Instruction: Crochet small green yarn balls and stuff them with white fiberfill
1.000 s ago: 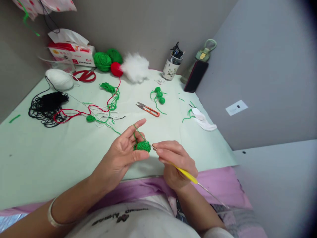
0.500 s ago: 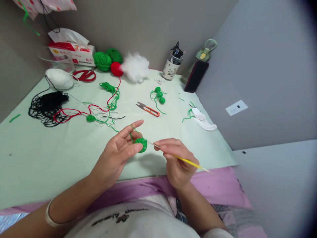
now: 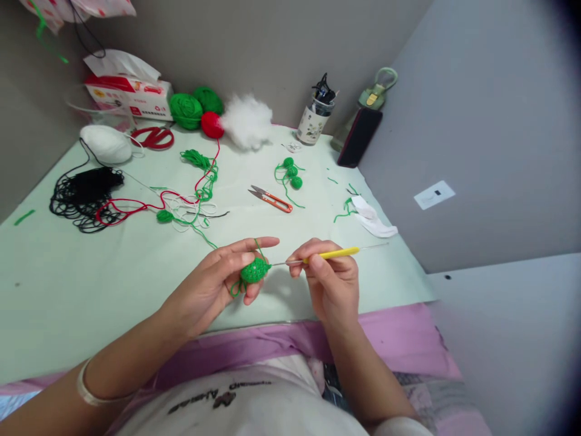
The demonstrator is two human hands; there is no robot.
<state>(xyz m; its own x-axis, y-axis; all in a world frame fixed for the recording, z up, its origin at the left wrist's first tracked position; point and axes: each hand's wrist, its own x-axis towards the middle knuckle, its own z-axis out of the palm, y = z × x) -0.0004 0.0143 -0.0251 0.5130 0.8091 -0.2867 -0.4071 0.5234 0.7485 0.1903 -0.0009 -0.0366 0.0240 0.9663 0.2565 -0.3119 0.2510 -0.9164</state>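
Observation:
Pinched between the thumb and fingers of my left hand [image 3: 220,272] is a small green crochet piece [image 3: 254,271], rounded and textured. A green strand loops over my left index finger, which is stretched out to the right. My right hand [image 3: 329,272] grips a crochet hook [image 3: 338,252] with a yellow handle. The hook's thin metal shaft points left, and its tip meets the right end of the green piece. Past the hands lie thread snips [image 3: 271,198] with orange handles.
Green yarn balls [image 3: 186,111], a red yarn ball [image 3: 211,125] and white stuffing [image 3: 247,122] line the back. Black yarn [image 3: 88,192], white yarn [image 3: 106,144] and red scissors [image 3: 154,138] lie left. Small green crocheted balls [image 3: 292,172] sit mid-table. A phone [image 3: 360,138] leans against a bottle [image 3: 372,97].
My left hand has turned the green piece, so more of it shows and a small loop hangs below. The hook has swung from slanting downward to nearly level, its rear end higher.

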